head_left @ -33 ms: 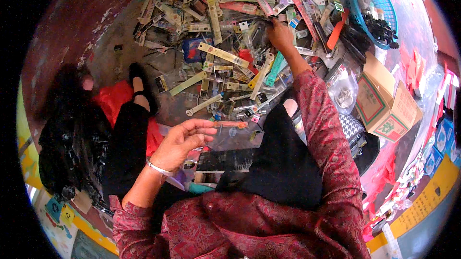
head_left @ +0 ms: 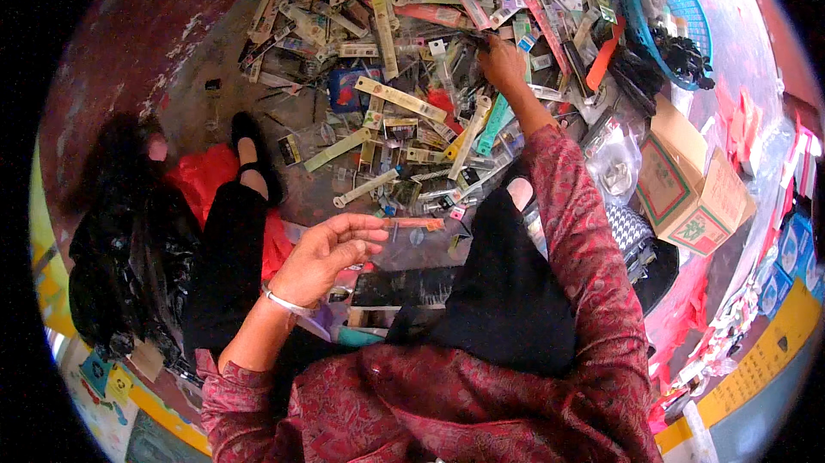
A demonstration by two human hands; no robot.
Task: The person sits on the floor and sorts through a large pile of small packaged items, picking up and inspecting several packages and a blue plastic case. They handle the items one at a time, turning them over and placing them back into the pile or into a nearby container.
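My left hand (head_left: 331, 252) is above my lap, fingers bent together at one end of a narrow orange-red strip (head_left: 417, 223) that looks like a slim clear packet. The strip sticks out to the right, nearly level. My right hand (head_left: 505, 66) reaches far forward into a spread pile of slim plastic packets (head_left: 400, 99), its fingers bent down and pressed together by some dark thin pieces (head_left: 477, 37). What those fingertips hold is too small to make out. Pale yellow, green and pink header strips show on many packets.
A blue plastic basket (head_left: 700, 23) with black items stands at the far right. Nearer is an open cardboard box (head_left: 687, 188). A black plastic bag (head_left: 129, 248) and red plastic (head_left: 204, 175) lie at the left. A dark board (head_left: 400, 288) sits between my legs.
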